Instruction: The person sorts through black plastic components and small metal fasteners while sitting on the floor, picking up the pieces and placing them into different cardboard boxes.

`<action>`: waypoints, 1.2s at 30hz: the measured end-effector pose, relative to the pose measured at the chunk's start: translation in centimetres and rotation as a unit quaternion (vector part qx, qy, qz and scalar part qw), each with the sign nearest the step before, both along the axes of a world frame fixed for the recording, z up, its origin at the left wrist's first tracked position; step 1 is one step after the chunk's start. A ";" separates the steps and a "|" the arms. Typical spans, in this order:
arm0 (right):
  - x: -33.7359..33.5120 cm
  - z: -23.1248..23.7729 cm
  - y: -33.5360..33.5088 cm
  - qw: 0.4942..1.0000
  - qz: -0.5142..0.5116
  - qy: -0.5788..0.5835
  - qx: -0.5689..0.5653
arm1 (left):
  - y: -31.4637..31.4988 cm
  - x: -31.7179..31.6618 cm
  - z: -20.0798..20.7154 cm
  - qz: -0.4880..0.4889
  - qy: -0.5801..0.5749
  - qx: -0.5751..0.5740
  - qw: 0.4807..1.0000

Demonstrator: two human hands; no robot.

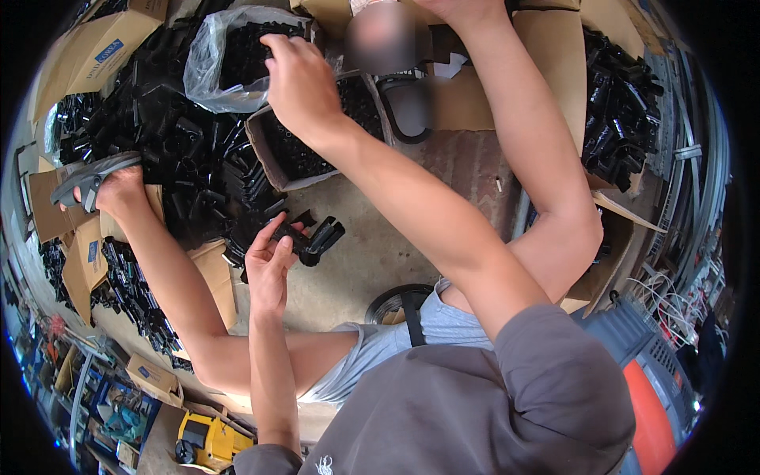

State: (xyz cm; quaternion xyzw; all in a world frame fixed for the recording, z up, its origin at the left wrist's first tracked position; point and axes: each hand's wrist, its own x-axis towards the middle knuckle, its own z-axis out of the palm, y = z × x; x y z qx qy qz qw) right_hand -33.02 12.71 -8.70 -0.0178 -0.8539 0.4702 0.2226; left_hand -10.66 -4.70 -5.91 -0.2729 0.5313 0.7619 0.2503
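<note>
My left hand [270, 265] grips a glossy black pipe fitting [318, 241] between thumb and fingers, above the concrete floor. The fitting has curved, tube-like ends, and my fingers cover part of it. My right hand [302, 85] is stretched forward over the near edge of a clear plastic bag [207, 77] lining a box. Its fingers are bent and look apart, with nothing visible between them. Small black parts [245, 57] fill the bag. Below my right wrist stands an open cardboard box [267, 160] of small dark pieces [305, 154].
A large heap of black fittings [186, 150] lies at the left, near my sandalled foot [99, 180]. More fittings [619, 111] lie in a carton at the right. Between my legs are a black coil [389, 304] and concrete floor [348, 277]. A yellow case [212, 442] stands lower left.
</note>
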 end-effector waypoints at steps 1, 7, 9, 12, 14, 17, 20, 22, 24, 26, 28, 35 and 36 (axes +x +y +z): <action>1.6 1.2 0.6 1.000 0.011 0.014 -0.010 | -0.1 0.1 0.6 0.006 0.004 0.004 1.000; 11.3 6.9 4.7 0.940 -0.030 -0.187 -0.283 | 1.9 -0.2 2.5 0.125 -0.004 0.057 0.990; 13.7 7.8 5.8 0.904 -0.043 -0.220 -0.363 | 3.5 -0.6 3.7 0.171 -0.015 0.070 0.983; 17.2 10.0 7.0 0.903 -0.031 -0.258 -0.342 | 5.8 -0.9 4.3 0.224 -0.039 0.093 0.969; 19.4 10.6 7.2 0.911 -0.003 -0.278 -0.303 | 6.8 -0.5 4.2 0.244 -0.052 0.117 0.961; 20.8 11.8 6.8 0.918 0.017 -0.297 -0.264 | 8.3 -0.2 4.9 0.274 -0.062 0.156 0.947; 21.4 12.4 6.5 0.937 0.027 -0.284 -0.203 | 8.9 1.0 4.8 0.276 -0.065 0.192 0.940; 21.9 12.5 6.6 0.941 0.029 -0.276 -0.195 | 9.4 1.5 5.4 0.277 -0.061 0.183 0.941; 22.3 12.9 6.8 0.936 0.029 -0.286 -0.201 | 9.8 1.9 6.0 0.277 -0.046 0.159 0.947; 22.6 13.1 7.2 0.926 0.037 -0.309 -0.215 | 9.8 2.3 6.9 0.276 -0.008 0.135 0.952; 22.9 13.0 7.5 0.907 0.053 -0.344 -0.237 | 10.1 2.7 7.6 0.265 0.032 0.094 0.959; 25.2 10.4 8.0 0.806 0.045 -0.348 -0.477 | 10.0 4.2 9.0 0.211 0.149 -0.003 0.966; 25.4 10.2 7.9 0.801 0.046 -0.347 -0.486 | 10.0 4.4 9.1 0.211 0.156 -0.013 0.965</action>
